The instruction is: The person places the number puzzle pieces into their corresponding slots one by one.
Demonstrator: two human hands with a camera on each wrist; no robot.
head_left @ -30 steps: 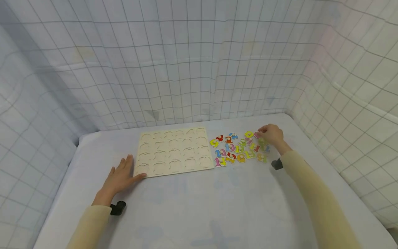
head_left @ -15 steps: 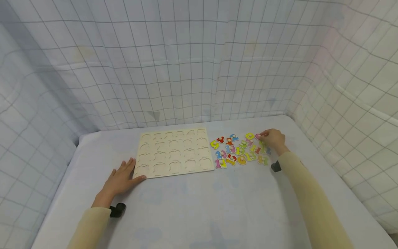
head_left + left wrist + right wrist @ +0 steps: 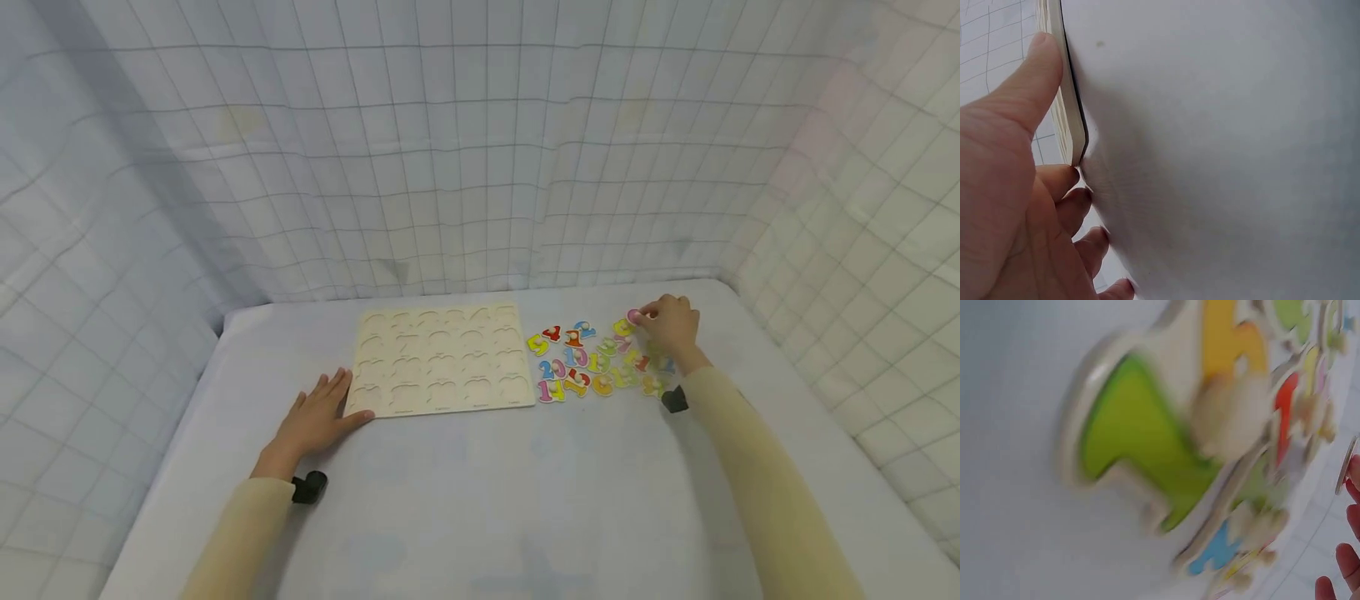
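Observation:
My left hand (image 3: 315,421) lies spread at the near left corner of a pale wooden puzzle board (image 3: 442,358) with several shaped recesses. Its thumb rests on the board's front edge, and the fingers touch the left side; the left wrist view shows the board's corner (image 3: 1072,131) between thumb and index finger. On the right, my right hand (image 3: 671,327) pinches a small pink puzzle piece (image 3: 635,317) between thumb and fingertips, raised at the far side of the pile. In the right wrist view that held piece (image 3: 1346,465) appears edge-on, so its number cannot be read.
Colourful number puzzle pieces (image 3: 576,357) with wooden knobs (image 3: 1232,419) lie crowded right of the board, some overlapping. My right forearm and hand hide part of the pile. A grid-patterned white curtain (image 3: 465,167) encloses the back and sides of the white-covered table (image 3: 480,500).
My right hand has raised the pink piece from the pile and shifted it slightly away and left, toward the yellow zero. The left hand stays at the board; the head view has shifted a little.

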